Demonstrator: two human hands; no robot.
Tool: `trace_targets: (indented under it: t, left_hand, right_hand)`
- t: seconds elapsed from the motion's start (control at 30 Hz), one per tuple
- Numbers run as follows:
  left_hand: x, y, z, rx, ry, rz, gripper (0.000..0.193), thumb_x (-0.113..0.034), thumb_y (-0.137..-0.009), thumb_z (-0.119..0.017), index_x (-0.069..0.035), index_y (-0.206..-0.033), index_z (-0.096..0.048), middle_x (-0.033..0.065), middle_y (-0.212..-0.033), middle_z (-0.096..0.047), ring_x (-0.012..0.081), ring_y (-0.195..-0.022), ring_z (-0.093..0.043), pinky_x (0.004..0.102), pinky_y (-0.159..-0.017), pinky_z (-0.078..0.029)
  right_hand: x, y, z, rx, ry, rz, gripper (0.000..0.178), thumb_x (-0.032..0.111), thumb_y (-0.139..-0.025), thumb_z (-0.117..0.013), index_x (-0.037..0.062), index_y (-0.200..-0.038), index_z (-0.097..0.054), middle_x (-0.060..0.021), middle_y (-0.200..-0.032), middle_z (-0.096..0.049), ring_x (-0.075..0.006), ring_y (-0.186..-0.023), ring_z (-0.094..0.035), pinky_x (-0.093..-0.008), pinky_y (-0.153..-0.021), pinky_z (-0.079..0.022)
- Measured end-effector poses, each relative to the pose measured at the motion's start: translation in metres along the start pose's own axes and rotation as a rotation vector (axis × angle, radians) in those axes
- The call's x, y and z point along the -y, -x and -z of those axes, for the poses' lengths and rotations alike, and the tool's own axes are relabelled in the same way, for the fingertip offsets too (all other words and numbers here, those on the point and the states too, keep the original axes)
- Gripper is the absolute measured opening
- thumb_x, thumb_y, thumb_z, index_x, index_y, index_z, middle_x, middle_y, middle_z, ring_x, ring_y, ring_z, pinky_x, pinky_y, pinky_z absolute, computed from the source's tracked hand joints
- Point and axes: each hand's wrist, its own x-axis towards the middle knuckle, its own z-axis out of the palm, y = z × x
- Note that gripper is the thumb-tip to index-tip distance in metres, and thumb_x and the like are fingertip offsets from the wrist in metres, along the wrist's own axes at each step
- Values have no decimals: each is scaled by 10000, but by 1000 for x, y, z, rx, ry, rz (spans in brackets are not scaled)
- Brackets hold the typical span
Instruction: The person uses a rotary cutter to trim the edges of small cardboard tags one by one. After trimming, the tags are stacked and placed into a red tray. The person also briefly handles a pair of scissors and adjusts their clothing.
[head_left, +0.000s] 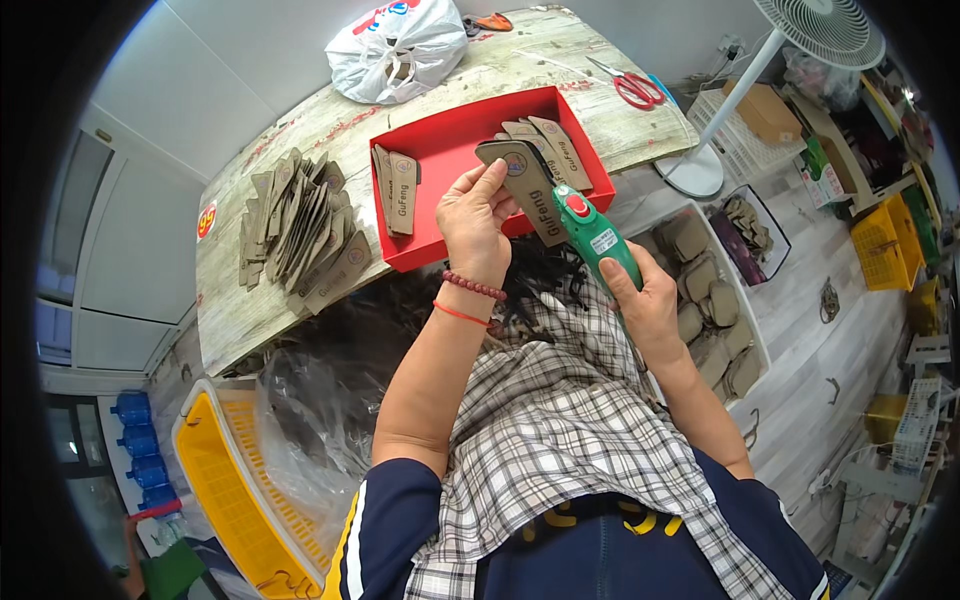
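My left hand (474, 226) pinches a flat tan fabric piece (528, 192) with a dark edge, a rounded end and print on its face. In my right hand (645, 302) is a green handheld electric cutter (598, 238) with a red button. Its head lies against the right edge of the piece; the blade itself is too small to make out. Both hands are over the near right part of a shallow red box (450, 112). Similar tan pieces (398, 195) stand at the box's left end, and more (560, 150) lie at its right end.
A heap of tan pieces (295, 225) lies left on the worn table (225, 325). Behind are a white plastic bag (395, 50) and red-handled scissors (638, 92). A fan (735, 95) stands right, above a white bin (755, 345) of tan pieces. A yellow basket (225, 485) is lower left.
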Motion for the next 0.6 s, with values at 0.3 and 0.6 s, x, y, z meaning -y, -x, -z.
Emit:
trace_targets:
  t: [0.3, 0.6]
  left_hand:
    - [6, 13, 1, 41, -159, -7, 68, -40, -874, -633, 16, -911, -645, 98, -862, -692, 158, -715, -671, 282, -633, -570]
    - [-7, 5, 14, 157, -339, -60, 83, -15, -844, -655, 36, -907, -671, 91, -825, -696, 136, -691, -662, 253, -606, -555]
  right_hand:
    - [-1, -4, 3, 7, -18, 36, 438, 383, -891, -649, -1, -1100, -622, 19, -667, -543, -38, -569, -438, -214, -515, -375]
    - [3, -5, 6, 61, -47, -13, 429, 380, -886, -655, 6, -1095, -628, 21, -660, -536, -39, -544, -449, -212, -494, -375]
